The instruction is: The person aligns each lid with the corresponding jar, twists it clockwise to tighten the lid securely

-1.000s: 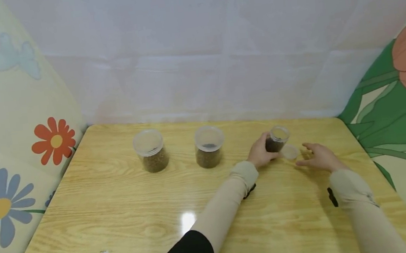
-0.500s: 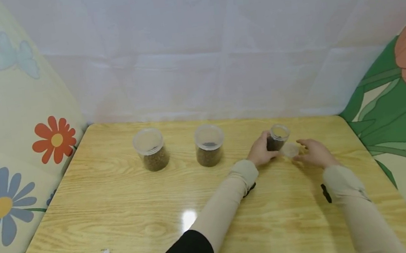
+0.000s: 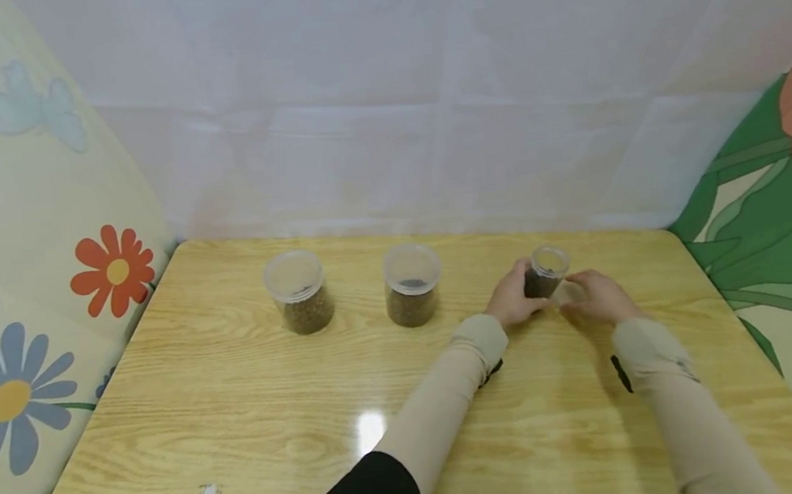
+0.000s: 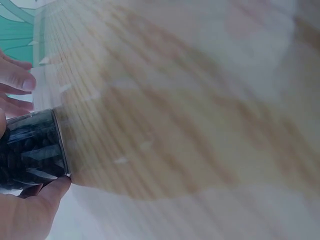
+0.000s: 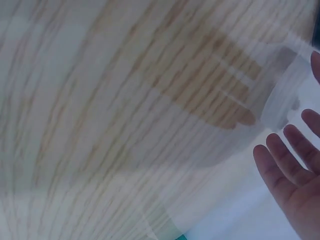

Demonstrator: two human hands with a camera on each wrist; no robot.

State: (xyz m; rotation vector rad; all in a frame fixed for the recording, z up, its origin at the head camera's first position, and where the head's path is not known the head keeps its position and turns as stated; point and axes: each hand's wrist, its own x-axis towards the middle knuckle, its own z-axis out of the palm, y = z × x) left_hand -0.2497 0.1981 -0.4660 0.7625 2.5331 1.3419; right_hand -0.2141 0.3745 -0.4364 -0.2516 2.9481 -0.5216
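My left hand (image 3: 510, 297) grips a small clear jar (image 3: 548, 269) at the right of the wooden table. Dark, bean-like pieces (image 4: 32, 152) fill its lower part, and its top has no lid on it. Just right of the jar is my right hand (image 3: 598, 297), thumb and fingers spread around a translucent round lid (image 5: 282, 102) close to the tabletop. The right wrist view shows those fingers (image 5: 282, 160) mostly straight, their tips near the lid's edge. In the head view the hand and jar partly hide the lid.
Two wider clear jars with brown contents stand toward the back, one at left (image 3: 303, 306) and one in the middle (image 3: 412, 298). A white cloth (image 3: 381, 118) hangs behind the table (image 3: 277, 423). Flower-printed panels flank it on both sides.
The right hand has moved left to the lid, its thumb and fingers drawing nearer each other. The left hand keeps its grip on the small jar in about the same place.
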